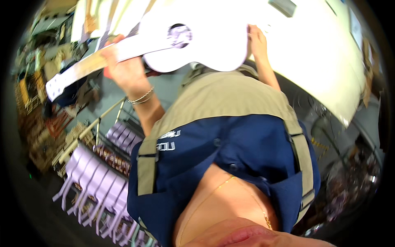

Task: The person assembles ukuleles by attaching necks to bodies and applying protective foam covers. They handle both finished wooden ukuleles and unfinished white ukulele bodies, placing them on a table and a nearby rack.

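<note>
A pale lilac ukulele lies across the top of the view, in front of my apron, its sound hole facing up. No strings can be made out on it. My left hand grips the neck near the body, fingers wrapped round it from below. Past that hand, the headstock points to the far left. At the rounded bottom end of the body, my right hand holds the edge, its fingers partly hidden against the side.
A bright white worktable stretches ahead and to the right, with a dark grey block on it. At lower left, a rack carries several lilac ukuleles. Cluttered shelves stand farther left. Clear plastic wrapping lies at right.
</note>
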Available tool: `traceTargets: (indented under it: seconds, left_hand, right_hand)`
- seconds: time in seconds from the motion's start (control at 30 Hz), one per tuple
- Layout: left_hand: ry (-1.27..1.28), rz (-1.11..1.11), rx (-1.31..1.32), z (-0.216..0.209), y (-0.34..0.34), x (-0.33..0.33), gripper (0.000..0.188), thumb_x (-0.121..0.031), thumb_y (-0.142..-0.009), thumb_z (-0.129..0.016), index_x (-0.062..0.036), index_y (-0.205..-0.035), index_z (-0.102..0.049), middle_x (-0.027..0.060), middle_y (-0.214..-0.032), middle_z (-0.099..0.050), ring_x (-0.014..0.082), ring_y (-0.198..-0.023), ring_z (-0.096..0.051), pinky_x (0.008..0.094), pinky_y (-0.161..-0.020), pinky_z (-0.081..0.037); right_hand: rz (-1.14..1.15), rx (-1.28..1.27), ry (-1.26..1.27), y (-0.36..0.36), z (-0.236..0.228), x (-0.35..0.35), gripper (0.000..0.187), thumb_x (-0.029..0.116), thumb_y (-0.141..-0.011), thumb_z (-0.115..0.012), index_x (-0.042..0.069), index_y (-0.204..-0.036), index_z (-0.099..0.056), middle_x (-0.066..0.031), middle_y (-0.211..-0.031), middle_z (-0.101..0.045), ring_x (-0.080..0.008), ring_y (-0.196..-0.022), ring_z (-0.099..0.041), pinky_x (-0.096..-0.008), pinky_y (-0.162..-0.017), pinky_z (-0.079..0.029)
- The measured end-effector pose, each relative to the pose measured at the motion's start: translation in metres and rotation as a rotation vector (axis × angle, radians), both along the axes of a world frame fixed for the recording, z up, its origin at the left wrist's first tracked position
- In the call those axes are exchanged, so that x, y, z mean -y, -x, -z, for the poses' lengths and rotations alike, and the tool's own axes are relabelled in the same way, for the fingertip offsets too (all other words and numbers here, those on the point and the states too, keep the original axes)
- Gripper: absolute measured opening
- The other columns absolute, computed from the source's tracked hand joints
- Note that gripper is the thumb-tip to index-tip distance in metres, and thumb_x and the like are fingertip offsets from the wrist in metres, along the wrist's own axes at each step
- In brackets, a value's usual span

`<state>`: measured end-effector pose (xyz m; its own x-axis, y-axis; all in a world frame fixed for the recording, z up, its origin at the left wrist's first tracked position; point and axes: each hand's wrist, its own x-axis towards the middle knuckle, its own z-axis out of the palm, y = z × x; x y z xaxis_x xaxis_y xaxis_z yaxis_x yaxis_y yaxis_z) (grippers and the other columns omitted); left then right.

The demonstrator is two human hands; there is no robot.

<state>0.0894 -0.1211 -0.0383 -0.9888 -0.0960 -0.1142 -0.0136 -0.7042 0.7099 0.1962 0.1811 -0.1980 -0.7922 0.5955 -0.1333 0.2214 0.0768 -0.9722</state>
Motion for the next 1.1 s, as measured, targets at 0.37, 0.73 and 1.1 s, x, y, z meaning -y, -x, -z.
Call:
traceTargets:
  seconds: [0.37,0.73,1.1]
  left_hand:
    - [0.633,-0.404,-0.538,-0.008,0.001,-0.052,0.050,0.005,-0.083,-0.046,-0.0030,-0.128,-0.026,0.0165,-0.127,-0.031,0.0322,-0.099,-0.052,0.0429,-0.088,-0.045]
    - [0.936,0.019,-0.447,-0.044,-0.050,-0.048,0.023,-0.012,-0.075,-0.065,-0.0029,-0.096,-0.063,0.0124,-0.106,-0.056,0.0175,-0.108,-0.040,0.0277,-0.087,-0.034]
    - [0.863,0.171,-0.230,-0.059,-0.078,-0.038,0.009,-0.003,-0.071,-0.067,-0.0015,-0.078,-0.062,0.0045,-0.077,-0.059,0.0197,-0.096,-0.050,0.0274,-0.075,-0.041]
  right_hand:
    - [0.119,0.112,-0.973,0.002,-0.005,-0.055,0.018,0.023,-0.072,-0.067,0.011,-0.082,-0.059,-0.0050,-0.084,-0.055,-0.0215,-0.077,-0.052,-0.0317,-0.065,-0.044]
    - [-0.752,-0.655,0.047,0.038,-0.170,0.062,0.010,0.002,-0.073,-0.063,0.000,-0.080,-0.058,-0.0071,-0.080,-0.058,-0.0122,-0.068,-0.056,-0.0222,-0.058,-0.045]
    - [-0.841,-0.622,-0.160,0.030,-0.198,0.088,0.013,0.006,-0.068,-0.067,0.003,-0.078,-0.059,-0.0056,-0.075,-0.058,-0.0142,-0.067,-0.056,-0.0235,-0.057,-0.045]
